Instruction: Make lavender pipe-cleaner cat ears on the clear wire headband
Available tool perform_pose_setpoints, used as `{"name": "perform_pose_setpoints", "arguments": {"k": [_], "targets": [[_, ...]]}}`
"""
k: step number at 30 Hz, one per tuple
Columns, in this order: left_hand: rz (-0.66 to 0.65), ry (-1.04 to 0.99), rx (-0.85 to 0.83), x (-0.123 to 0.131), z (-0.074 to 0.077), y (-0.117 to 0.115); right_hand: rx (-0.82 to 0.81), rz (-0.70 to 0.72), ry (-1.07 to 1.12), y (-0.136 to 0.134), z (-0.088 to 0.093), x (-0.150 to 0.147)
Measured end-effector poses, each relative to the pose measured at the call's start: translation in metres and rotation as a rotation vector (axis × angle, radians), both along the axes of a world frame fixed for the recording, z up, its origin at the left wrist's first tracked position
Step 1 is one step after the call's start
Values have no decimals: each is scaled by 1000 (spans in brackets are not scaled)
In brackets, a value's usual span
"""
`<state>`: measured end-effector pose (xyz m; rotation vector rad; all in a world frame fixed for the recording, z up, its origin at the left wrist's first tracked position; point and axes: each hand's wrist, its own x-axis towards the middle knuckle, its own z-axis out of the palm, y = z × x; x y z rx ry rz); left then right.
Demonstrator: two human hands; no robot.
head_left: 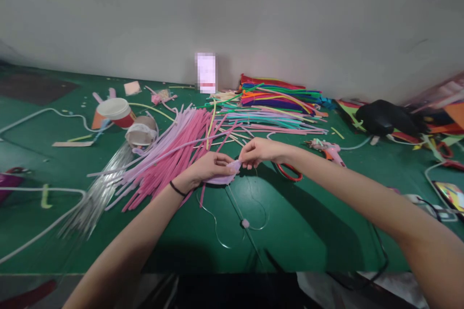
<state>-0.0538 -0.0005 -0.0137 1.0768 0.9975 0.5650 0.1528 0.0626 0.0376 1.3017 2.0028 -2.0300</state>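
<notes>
In front of me, my left hand pinches a lilac fuzzy pipe cleaner piece shaped like a small petal or loop. The fingertips of my right hand are closed on that piece's upper right end. Just below, a thin stem with a small pale pink knob lies on the table, and fine clear threads curl on either side of it. Whether the stem is joined to the piece I cannot tell. Beside my left wrist spreads a pile of pink and lilac pipe cleaners.
Bundles of coloured pipe cleaners lie along the wall near a propped, blurred screen. Red-handled scissors and a pink glue gun are at right. At left stand a paper cup, a roll of tape and clear thin rods.
</notes>
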Motion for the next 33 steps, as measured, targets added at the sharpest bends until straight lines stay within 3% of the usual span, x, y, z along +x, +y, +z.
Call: {"name": "perform_pose_setpoints", "arguments": {"k": [14,30,33], "targets": [[-29,38,-20,-2,4,0,-197,30,-12,7,-7,1],[-21,43,-10,-2,3,0,205,152,71,0,-9,-4],[-19,43,-12,-3,2,0,158,131,66,1,-9,-1]]}}
